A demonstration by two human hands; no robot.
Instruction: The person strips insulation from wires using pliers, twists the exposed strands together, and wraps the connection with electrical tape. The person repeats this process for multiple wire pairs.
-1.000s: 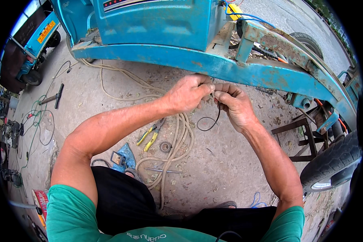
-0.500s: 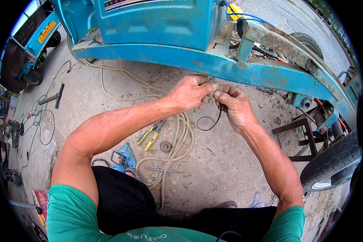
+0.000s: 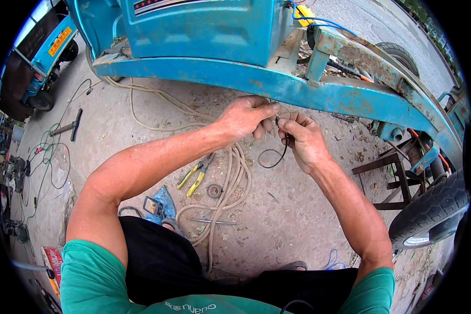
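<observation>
1. At the far left stands a blue vehicle (image 3: 57,47) with a yellow panel (only part of it shows at the curved rim).
2. Right of that, a hammer (image 3: 75,126) lies on the ground, a green cable (image 3: 48,156) looping just to its left and nearer.
3. Further right and near the person's foot, a blue bag (image 3: 166,201) lies crumpled.
4. Next come pliers with yellow handles (image 3: 195,184), flat on the ground, and just right of them a dark ring-shaped roll (image 3: 209,191) (tape, by the look of it).
5. A beige cord (image 3: 237,153) runs in several strands from the far left, passing beneath the left forearm, then bends round just right of the roll.
6. The left hand (image 3: 245,118) is narrow, its thumb stretched along curled fingers, just on the near side of a rusty blue beam (image 3: 193,70); I cannot tell what lies between its fingertips.
7. A black wire (image 3: 286,149) hangs from the right hand's fingertips in a loose loop, right of the left hand.
8. The right hand (image 3: 307,140) pinches that wire between thumb and forefinger, very near the left hand (whether the fingertips touch, I cannot tell).
9. At the right, a dark stool (image 3: 401,178) stands beyond a large black tyre (image 3: 429,209).
</observation>
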